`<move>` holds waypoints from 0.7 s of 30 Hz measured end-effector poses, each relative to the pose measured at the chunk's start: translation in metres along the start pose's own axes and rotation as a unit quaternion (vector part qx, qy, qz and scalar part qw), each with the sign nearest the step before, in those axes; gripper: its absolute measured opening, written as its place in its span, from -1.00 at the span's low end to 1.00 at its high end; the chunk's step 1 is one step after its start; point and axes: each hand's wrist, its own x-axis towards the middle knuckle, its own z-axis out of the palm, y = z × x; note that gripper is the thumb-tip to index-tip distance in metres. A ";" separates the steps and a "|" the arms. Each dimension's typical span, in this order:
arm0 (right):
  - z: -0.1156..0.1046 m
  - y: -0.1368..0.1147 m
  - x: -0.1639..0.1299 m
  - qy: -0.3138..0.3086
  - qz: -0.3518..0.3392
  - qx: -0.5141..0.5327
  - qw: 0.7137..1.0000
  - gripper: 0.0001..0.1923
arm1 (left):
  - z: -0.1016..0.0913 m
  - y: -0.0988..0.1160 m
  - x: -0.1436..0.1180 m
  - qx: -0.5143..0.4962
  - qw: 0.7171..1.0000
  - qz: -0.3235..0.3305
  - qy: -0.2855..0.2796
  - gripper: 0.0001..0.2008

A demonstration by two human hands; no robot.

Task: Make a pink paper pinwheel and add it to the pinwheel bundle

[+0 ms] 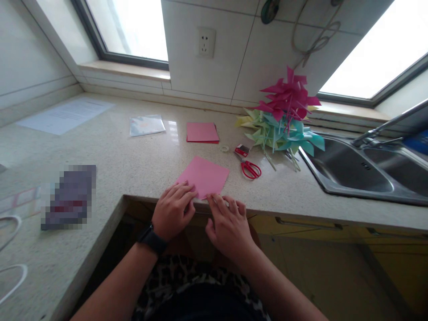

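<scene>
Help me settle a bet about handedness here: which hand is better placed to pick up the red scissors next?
Probably the right hand. It rests on the near edge of the pink paper, on the side where the scissors lie. The left hand would have to cross over the paper and the other hand.

A pixelated block (69,196) at 9 o'clock on the bench (133,156) hides whatever lies there. The print on the sheet (65,115) at 10 o'clock is too small to read. The left hand (174,210) and right hand (227,223) cover the near edge of the pink paper (204,176). White loops (11,249) run off the left edge. The tap (384,127) and sink (361,171) at 3 o'clock are cut by the right edge
</scene>
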 end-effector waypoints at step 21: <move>-0.004 -0.004 0.020 -0.024 -0.002 0.046 0.999 -0.20 | 0.004 0.007 -0.004 0.009 0.999 -0.028 0.015 -0.67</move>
